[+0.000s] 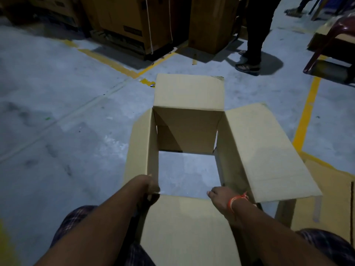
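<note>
An open brown cardboard box [189, 129] stands on the grey floor in front of me, its flaps spread outward and the floor showing through its open bottom. My left hand [150, 189] grips the near left corner of the box, fingers curled over the edge. At the near right corner my right hand [221, 196], with an orange thread on the wrist, holds the edge where the near flap meets the right wall. The near flap [184, 227] lies toward my lap.
Big brown cartons [130, 24] stand at the back. A person in dark trousers and sandals [251, 45] stands at the back right. A dark red plastic chair [334, 45] is at the far right. Yellow lines [305, 120] mark the floor. Flat cardboard [330, 200] lies at right.
</note>
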`<control>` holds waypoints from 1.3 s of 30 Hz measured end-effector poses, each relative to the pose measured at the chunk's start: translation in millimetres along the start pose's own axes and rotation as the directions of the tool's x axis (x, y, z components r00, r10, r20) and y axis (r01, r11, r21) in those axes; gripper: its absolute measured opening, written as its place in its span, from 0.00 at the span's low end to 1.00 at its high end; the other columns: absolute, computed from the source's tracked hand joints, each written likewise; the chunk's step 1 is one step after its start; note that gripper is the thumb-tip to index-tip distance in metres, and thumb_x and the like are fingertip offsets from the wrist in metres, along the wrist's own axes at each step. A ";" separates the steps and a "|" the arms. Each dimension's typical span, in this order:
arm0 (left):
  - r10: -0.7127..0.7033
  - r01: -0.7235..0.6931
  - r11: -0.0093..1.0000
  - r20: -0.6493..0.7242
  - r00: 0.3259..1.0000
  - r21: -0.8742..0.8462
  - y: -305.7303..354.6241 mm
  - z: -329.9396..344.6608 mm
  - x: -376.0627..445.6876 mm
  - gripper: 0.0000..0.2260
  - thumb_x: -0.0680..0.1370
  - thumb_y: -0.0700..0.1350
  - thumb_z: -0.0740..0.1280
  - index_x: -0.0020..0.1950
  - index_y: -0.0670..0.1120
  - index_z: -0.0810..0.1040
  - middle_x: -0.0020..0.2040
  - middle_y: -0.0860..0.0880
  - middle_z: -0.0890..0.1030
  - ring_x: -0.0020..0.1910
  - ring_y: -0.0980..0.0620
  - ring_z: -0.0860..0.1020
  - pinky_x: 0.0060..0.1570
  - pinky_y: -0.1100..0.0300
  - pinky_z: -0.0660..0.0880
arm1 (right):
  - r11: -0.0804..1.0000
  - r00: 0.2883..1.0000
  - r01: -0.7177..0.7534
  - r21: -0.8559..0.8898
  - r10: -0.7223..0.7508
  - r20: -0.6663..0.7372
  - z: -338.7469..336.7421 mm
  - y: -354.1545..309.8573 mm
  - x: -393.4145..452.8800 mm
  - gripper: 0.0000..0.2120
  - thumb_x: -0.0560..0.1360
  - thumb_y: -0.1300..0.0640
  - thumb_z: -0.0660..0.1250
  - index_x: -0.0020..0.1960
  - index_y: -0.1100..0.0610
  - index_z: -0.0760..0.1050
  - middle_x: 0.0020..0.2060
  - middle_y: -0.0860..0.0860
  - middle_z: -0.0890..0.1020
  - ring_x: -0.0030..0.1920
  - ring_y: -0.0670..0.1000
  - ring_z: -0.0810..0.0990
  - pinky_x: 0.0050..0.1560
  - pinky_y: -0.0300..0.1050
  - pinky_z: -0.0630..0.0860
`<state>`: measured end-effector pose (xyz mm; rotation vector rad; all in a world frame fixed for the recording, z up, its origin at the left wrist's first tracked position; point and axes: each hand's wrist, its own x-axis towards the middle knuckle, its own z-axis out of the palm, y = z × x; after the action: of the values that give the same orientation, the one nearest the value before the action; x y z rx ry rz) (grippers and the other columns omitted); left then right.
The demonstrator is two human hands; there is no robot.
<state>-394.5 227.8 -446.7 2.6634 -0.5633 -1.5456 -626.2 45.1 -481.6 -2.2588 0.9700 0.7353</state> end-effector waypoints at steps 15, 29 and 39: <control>0.273 -0.398 0.908 -0.536 0.799 -0.131 13.4 -0.7 19.2 0.41 0.76 0.54 0.74 0.83 0.49 0.55 0.70 0.45 0.78 0.67 0.42 0.77 0.58 0.58 0.71 | 0.909 0.997 -0.036 0.415 0.063 -0.050 -2.0 -35.0 -15.1 0.29 0.83 0.37 0.51 0.66 0.57 0.77 0.63 0.55 0.80 0.60 0.55 0.77 0.64 0.49 0.71; 0.262 -0.370 0.915 -0.461 0.848 -0.159 36.8 -33.2 80.9 0.51 0.74 0.54 0.76 0.83 0.53 0.42 0.68 0.43 0.78 0.64 0.38 0.77 0.62 0.49 0.74 | 0.983 0.905 0.101 0.152 -0.027 -0.425 -145.9 64.1 -19.6 0.18 0.77 0.54 0.72 0.66 0.53 0.79 0.61 0.55 0.81 0.59 0.56 0.80 0.63 0.47 0.73; 0.188 -0.323 0.911 -0.440 0.878 -0.256 41.2 -33.0 86.9 0.55 0.73 0.54 0.78 0.83 0.49 0.39 0.76 0.39 0.70 0.73 0.37 0.70 0.69 0.48 0.70 | 0.924 0.809 -0.078 0.373 0.277 -0.518 -151.2 134.1 -7.7 0.21 0.71 0.50 0.77 0.62 0.54 0.81 0.64 0.57 0.78 0.65 0.57 0.76 0.61 0.48 0.71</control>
<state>-340.2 156.7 -494.9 2.4273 -0.5565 -0.8831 -694.7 -131.2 -410.0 -2.1173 1.4755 -0.0689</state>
